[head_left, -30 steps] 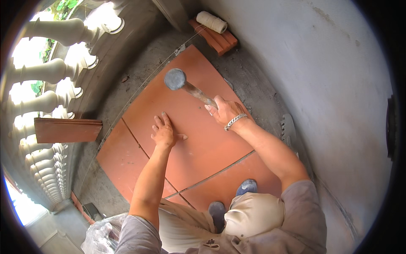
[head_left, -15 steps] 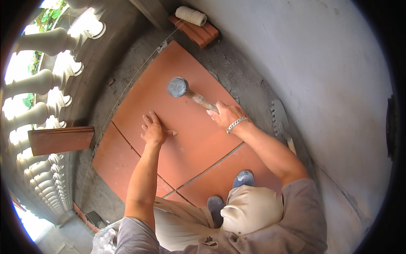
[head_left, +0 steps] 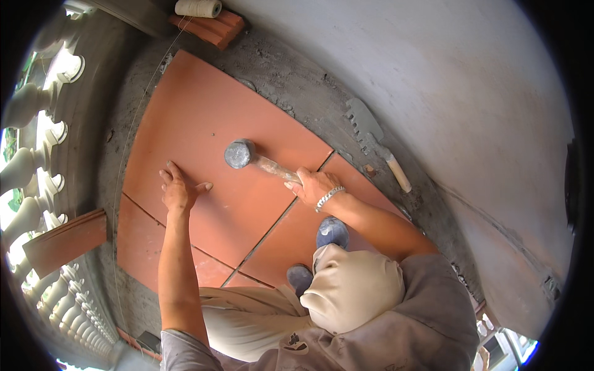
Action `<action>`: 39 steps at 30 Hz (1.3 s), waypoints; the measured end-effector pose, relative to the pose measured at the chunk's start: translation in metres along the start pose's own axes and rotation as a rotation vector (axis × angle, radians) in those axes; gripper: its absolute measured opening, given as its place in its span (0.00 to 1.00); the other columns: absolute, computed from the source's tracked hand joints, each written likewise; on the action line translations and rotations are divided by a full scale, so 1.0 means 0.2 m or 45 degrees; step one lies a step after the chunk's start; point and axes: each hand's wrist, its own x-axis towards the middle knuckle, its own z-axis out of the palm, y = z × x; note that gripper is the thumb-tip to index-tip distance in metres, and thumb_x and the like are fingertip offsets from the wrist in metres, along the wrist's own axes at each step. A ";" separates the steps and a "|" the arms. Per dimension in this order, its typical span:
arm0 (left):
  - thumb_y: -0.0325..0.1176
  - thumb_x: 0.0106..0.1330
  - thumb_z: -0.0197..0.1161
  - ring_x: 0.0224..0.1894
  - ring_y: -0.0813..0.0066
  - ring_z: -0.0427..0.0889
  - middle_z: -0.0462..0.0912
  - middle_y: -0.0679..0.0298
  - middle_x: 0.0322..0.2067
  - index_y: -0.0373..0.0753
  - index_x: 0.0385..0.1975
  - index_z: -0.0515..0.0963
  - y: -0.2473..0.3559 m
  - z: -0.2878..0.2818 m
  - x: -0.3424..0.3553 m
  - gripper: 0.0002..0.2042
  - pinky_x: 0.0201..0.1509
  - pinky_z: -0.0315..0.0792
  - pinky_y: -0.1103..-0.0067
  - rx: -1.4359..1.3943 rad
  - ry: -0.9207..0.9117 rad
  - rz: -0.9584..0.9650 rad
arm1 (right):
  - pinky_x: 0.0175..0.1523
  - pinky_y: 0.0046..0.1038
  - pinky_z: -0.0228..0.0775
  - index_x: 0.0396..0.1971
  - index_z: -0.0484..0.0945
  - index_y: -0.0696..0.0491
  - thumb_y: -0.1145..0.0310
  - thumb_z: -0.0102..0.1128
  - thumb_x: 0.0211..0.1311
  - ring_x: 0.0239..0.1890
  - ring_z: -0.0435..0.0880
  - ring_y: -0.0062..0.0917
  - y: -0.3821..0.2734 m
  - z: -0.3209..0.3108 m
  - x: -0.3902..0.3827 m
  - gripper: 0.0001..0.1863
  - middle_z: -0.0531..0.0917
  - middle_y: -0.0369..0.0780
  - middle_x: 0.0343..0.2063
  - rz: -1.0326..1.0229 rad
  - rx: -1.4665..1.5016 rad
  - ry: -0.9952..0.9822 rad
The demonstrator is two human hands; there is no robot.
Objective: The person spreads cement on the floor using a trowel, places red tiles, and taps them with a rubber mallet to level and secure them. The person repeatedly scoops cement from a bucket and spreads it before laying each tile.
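Observation:
My right hand point(head_left: 314, 187) grips the wooden handle of a mallet point(head_left: 239, 153). The mallet's round, dusty grey head is over the large terracotta tile point(head_left: 204, 111); whether it touches the surface I cannot tell. Left of the mallet, my left hand point(head_left: 178, 190) is open on the same tile, fingers spread and thumb out to the side. Dark joints part this tile from a neighbouring tile point(head_left: 297, 232) nearer my feet and another tile point(head_left: 137, 232) at the left.
A notched trowel point(head_left: 366, 127) with a wooden handle lies on the rough mortar bed by the right wall point(head_left: 445, 93). A string spool point(head_left: 198, 8) rests on bricks point(head_left: 213, 28) at the far end; its string runs along the tiles' left edge. Flat tile pieces point(head_left: 68, 241) lean by the balusters point(head_left: 25, 167).
The view has shifted and turned to the right. Over the tile, the mallet and my right hand have come nearer to me and rightward. My left hand stays in about the same place.

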 end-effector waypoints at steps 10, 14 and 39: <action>0.59 0.39 0.80 0.68 0.40 0.65 0.47 0.41 0.73 0.41 0.75 0.42 0.00 0.01 -0.01 0.66 0.64 0.71 0.57 0.044 0.048 0.064 | 0.33 0.44 0.77 0.33 0.74 0.57 0.48 0.60 0.63 0.28 0.85 0.48 0.21 -0.04 -0.28 0.23 0.83 0.50 0.22 -0.076 0.147 0.193; 0.60 0.40 0.79 0.67 0.38 0.65 0.46 0.40 0.73 0.40 0.75 0.41 -0.02 0.03 -0.01 0.66 0.65 0.70 0.57 0.024 0.060 0.088 | 0.32 0.44 0.76 0.30 0.74 0.56 0.52 0.65 0.60 0.29 0.84 0.48 0.43 0.13 -0.66 0.20 0.82 0.49 0.24 -0.350 0.307 0.734; 0.55 0.36 0.83 0.78 0.49 0.34 0.34 0.49 0.76 0.38 0.75 0.36 0.66 0.31 -0.77 0.70 0.72 0.47 0.42 0.333 -0.156 0.623 | 0.42 0.51 0.74 0.39 0.76 0.57 0.43 0.53 0.65 0.36 0.83 0.54 0.66 0.38 -1.02 0.27 0.84 0.55 0.30 0.375 0.080 0.132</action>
